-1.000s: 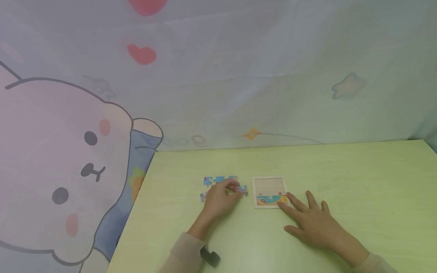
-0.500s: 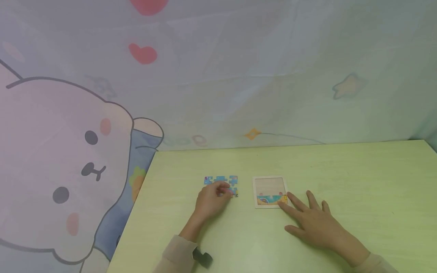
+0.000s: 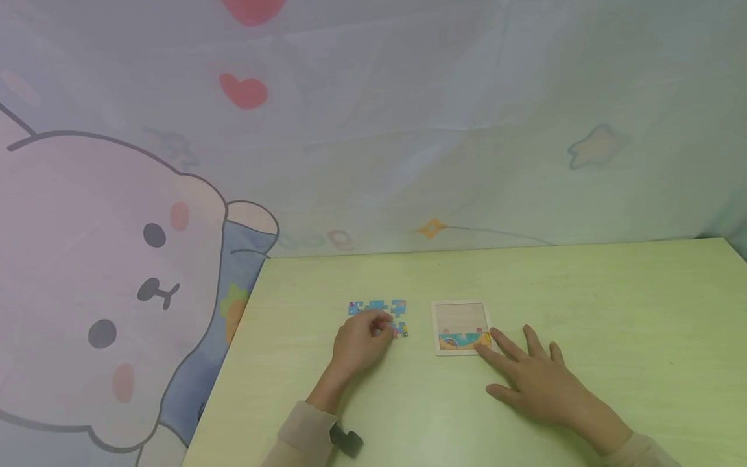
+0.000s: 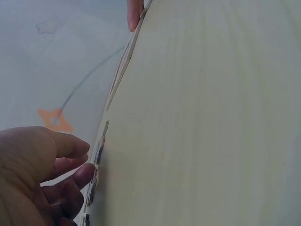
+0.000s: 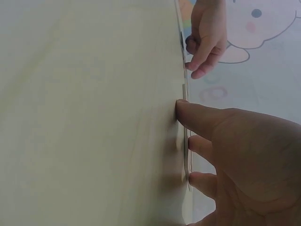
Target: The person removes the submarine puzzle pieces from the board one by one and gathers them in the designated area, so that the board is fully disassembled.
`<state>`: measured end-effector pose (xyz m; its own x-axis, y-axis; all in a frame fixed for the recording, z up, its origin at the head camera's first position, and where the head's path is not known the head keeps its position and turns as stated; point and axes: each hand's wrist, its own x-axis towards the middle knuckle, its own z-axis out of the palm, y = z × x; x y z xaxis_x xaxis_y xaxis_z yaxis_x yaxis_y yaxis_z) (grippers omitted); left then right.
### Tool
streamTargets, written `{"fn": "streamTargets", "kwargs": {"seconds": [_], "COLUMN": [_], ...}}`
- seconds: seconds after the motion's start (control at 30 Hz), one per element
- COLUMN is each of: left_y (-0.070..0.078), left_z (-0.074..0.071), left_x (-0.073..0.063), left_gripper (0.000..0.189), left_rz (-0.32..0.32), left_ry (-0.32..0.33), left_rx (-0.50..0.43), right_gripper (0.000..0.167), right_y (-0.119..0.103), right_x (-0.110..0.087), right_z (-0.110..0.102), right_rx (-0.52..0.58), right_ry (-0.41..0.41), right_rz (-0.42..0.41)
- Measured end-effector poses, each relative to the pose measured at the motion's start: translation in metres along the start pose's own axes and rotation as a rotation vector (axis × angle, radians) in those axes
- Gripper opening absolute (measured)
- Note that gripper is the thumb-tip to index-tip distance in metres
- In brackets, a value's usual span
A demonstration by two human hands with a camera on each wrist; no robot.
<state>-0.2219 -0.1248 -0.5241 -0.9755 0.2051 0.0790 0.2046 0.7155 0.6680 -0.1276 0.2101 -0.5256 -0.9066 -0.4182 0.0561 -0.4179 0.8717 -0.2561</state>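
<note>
Our left hand (image 3: 360, 340) has drawn back from the puzzle tray (image 3: 461, 327) to the loose pieces (image 3: 378, 307), fingertips curled onto one, so we judge we're still choosing, while our right hand (image 3: 539, 383) stays flat, fingers straight, bracing the tray's near corner.

Pale green table (image 3: 613, 305), wood-grain top. On it: loose blue puzzle pieces (image 3: 379, 311) left of centre, wooden puzzle tray (image 3: 461, 326) just right of them, bottom row filled. Both hands rest on tabletop.
</note>
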Motion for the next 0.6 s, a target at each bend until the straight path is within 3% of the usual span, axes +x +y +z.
{"fn": "streamTargets", "kwargs": {"seconds": [0.3,0.6], "left_y": [0.007,0.027], "left_z": [0.0,0.021], "left_x": [0.0,0.004], "left_gripper": [0.021,0.021], "left_rz": [0.043,0.102], "left_ry": [-0.019,-0.082], "left_rx": [-0.048,-0.006], "right_gripper": [0.064,0.065], "right_y": [-0.002,-0.004], "right_x": [0.0,0.001], "right_z": [-0.004,-0.005], "right_rx": [0.002,0.003], "right_ry": [-0.004,0.001], "right_rz": [0.004,0.004]}}
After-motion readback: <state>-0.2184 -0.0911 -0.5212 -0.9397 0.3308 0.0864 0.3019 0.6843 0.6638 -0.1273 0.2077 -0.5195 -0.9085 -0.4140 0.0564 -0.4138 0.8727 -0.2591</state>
